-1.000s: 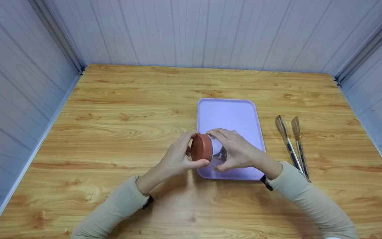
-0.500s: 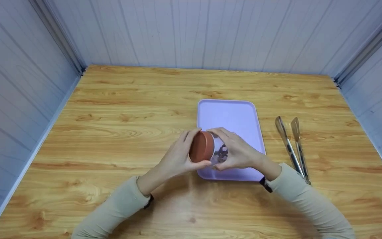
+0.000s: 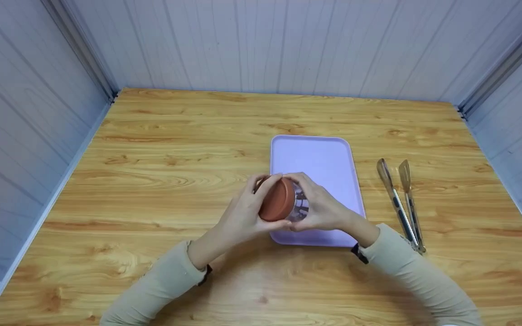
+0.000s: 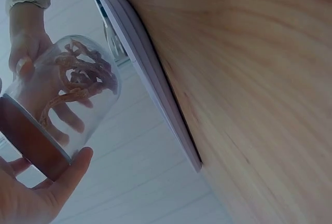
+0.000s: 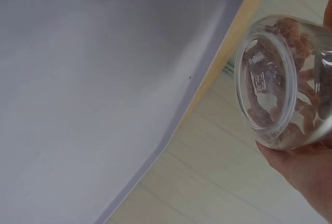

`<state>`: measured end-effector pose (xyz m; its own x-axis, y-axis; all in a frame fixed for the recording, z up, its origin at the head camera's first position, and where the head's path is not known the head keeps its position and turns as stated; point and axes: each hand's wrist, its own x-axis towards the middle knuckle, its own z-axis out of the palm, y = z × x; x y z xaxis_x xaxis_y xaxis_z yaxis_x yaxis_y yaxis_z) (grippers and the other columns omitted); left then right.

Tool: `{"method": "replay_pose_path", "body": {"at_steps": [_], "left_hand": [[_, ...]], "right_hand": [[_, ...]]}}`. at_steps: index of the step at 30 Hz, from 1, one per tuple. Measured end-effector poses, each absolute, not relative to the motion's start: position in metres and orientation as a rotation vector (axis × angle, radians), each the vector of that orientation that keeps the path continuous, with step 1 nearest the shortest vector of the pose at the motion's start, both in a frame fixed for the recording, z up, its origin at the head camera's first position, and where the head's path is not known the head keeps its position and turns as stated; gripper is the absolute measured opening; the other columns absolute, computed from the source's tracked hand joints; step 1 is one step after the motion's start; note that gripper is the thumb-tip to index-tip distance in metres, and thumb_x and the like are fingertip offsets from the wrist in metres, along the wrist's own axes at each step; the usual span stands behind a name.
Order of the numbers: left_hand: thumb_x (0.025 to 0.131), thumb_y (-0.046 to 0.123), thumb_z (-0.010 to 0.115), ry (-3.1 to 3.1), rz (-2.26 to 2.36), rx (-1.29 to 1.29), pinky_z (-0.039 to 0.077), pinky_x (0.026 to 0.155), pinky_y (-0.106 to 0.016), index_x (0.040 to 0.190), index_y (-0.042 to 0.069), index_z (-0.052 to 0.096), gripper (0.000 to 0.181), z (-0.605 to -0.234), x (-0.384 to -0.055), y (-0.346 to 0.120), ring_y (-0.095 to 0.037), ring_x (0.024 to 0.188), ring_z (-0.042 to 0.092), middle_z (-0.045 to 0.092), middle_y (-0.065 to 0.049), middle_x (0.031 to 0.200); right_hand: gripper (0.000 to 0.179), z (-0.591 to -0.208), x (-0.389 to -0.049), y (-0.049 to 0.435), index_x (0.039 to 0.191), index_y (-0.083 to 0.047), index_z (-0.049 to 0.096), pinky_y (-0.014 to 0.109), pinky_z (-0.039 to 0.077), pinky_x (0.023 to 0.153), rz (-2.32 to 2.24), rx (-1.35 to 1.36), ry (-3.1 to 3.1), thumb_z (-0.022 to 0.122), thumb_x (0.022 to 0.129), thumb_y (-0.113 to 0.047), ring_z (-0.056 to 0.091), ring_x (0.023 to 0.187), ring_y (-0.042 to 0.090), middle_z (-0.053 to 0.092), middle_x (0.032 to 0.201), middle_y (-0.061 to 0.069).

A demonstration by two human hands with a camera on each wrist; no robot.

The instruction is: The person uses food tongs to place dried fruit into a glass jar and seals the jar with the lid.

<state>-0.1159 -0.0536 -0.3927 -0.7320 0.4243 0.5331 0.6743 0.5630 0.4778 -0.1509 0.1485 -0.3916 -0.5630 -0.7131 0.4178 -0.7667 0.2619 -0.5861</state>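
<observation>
A clear jar with brown dried strips inside is held tilted above the near part of a purple tray. Its reddish-brown lid faces left and up, and sits on the jar's mouth. My left hand grips the lid, thumb along the near side and fingers over the far side. Around the clear body curls my right hand. The right wrist view shows the jar's round base turned toward the camera. The fingertips of both hands meet near the lid's edge.
To the right of the tray lies a pair of metal tongs, its two arms spread, on the wooden table. Pale panel walls stand at the back and on both sides.
My left hand has turned and shifted its fingers over the lid, which now faces more upward. My right hand has moved slightly left, closer to the left. The tray and tongs stay put.
</observation>
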Motion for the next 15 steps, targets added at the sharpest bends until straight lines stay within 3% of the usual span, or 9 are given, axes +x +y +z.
{"method": "replay_pose_path", "body": {"at_steps": [15], "left_hand": [[0.068,0.056,0.064,-2.470,-0.790,-0.929,0.046,0.069,-0.033,0.133,0.030,0.038,0.075,-0.3832,-0.1164,-0.0602,-0.022,0.091,0.051,0.040,-0.013,0.117]], "right_hand": [[0.087,-0.3964,-0.1482,0.1442,0.129,-0.008,0.028,0.035,0.036,0.090,1.166,1.390,-2.466,0.076,0.063,-0.036,0.042,0.111,0.018,0.040,0.125,0.005]]}}
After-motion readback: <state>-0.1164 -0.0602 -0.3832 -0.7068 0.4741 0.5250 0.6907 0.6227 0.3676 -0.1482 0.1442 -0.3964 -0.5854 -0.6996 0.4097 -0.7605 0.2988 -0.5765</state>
